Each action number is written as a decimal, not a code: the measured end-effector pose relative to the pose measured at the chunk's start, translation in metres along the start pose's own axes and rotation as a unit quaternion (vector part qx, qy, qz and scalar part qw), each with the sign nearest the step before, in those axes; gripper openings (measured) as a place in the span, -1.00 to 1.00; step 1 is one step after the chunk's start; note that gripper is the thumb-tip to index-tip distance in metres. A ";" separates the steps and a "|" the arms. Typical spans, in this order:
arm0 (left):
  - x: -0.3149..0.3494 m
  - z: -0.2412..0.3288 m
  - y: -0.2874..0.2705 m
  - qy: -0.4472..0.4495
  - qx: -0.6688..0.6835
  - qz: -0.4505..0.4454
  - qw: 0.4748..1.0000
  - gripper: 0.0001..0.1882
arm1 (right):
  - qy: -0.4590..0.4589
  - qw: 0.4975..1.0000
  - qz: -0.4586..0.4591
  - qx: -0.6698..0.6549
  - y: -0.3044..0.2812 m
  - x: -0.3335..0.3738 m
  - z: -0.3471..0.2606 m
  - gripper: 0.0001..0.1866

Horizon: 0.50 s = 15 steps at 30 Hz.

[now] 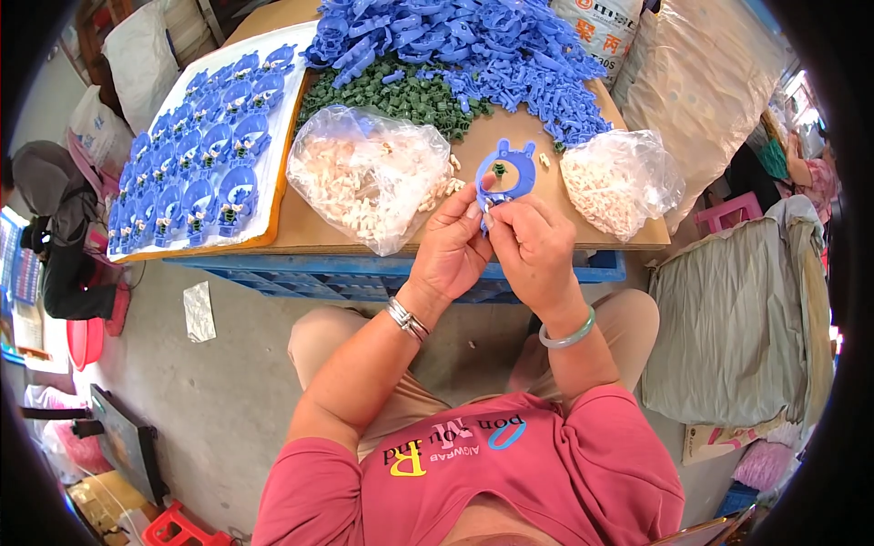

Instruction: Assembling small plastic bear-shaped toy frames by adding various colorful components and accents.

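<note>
Both my hands meet over the near edge of the table, at a blue plastic ring-shaped piece (525, 170) with two small ears on top. My left hand (452, 241) pinches the lower left of the piece between thumb and fingers. My right hand (537, 244) has its fingertips closed at the bottom of the same piece, where small parts are mostly hidden. A small dark green bit shows through the ring's opening; whether it is attached I cannot tell. On either side lie a large clear bag (364, 177) and a smaller clear bag (622, 182) of cream-coloured small parts.
A white tray (289, 105) on the left carries rows of blue assembled pieces. Heaped at the back are blue ring pieces (428, 32), small blue parts (537, 91) and dark green parts (391, 98). A blue crate (337, 278) stands under the tabletop, and a covered stack (728, 318) at right.
</note>
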<state>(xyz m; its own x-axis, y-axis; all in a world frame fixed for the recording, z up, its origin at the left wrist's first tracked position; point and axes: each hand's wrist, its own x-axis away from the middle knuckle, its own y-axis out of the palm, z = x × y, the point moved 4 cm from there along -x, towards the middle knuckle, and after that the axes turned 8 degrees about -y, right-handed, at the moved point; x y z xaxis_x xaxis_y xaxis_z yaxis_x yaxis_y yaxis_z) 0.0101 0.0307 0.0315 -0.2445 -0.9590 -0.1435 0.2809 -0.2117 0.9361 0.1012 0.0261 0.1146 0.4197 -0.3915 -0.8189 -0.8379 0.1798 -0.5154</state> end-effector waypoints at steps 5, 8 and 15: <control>0.001 0.000 0.005 -0.001 -0.001 -0.040 0.999 -0.65 | 0.010 1.000 0.000 -0.021 -0.005 0.000 -0.004 -0.92; 0.001 -0.001 0.005 0.000 -0.005 -0.023 1.000 -0.64 | 0.028 0.999 -0.003 -0.026 -0.006 0.000 -0.006 -0.91; 0.001 -0.001 0.001 0.004 -0.004 -0.011 1.000 -0.62 | 0.104 0.992 0.013 -0.072 -0.006 -0.001 -0.003 -0.89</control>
<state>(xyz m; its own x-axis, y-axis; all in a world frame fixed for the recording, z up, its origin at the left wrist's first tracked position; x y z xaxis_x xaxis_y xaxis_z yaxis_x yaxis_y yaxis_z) 0.0111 0.0298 0.0318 -0.2443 -0.9553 -0.1666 0.2830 -0.2346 0.9300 0.1049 0.0223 0.1196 0.3294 -0.5683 -0.7540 -0.8948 0.0671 -0.4415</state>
